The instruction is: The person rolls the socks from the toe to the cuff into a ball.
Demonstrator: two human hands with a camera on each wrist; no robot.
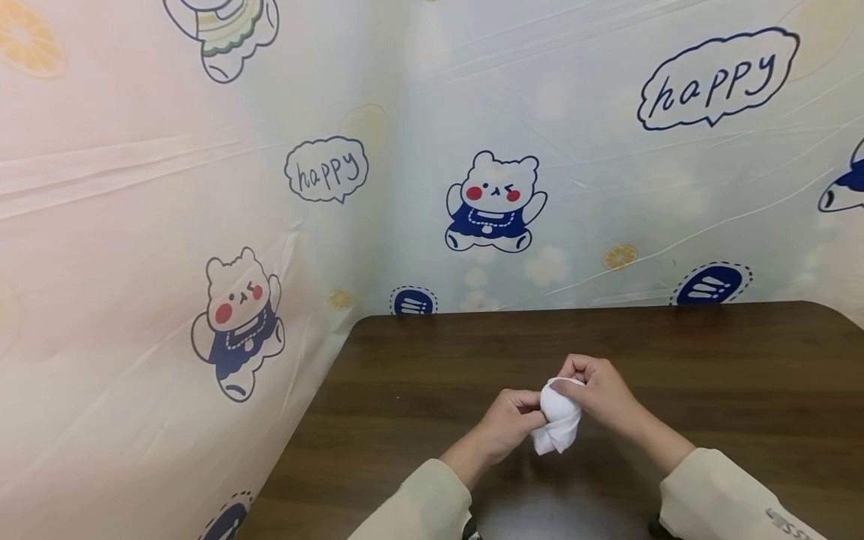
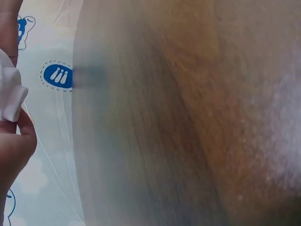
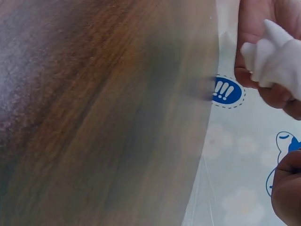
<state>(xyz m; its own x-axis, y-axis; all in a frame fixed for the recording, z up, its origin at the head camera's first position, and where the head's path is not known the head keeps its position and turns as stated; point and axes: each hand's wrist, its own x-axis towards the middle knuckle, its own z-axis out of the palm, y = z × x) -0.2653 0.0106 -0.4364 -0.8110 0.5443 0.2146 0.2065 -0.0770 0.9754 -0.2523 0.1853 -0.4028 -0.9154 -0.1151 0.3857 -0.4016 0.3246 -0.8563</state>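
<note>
Both hands hold a bundled, rolled-up piece of white cloth (image 1: 562, 420) up above the table. My left hand (image 1: 508, 424) pinches its left side between thumb and fingers. From the upper right, my right hand (image 1: 605, 391) grips the top edge, its thumb lying over the cloth. A loose, folded end hangs down below the rounded upper part. In the left wrist view, the white cloth (image 2: 10, 92) shows only in part at the left edge. Pointed folds of the cloth (image 3: 277, 59) stick out at the right edge of the right wrist view.
Under the hands lies a dark brown wooden table (image 1: 418, 375) with rounded far corners. A pale curtain (image 1: 580, 180) printed with bears, "happy" bubbles and orange slices surrounds it at the back and left. Light sleeves (image 1: 421, 504) cover both forearms.
</note>
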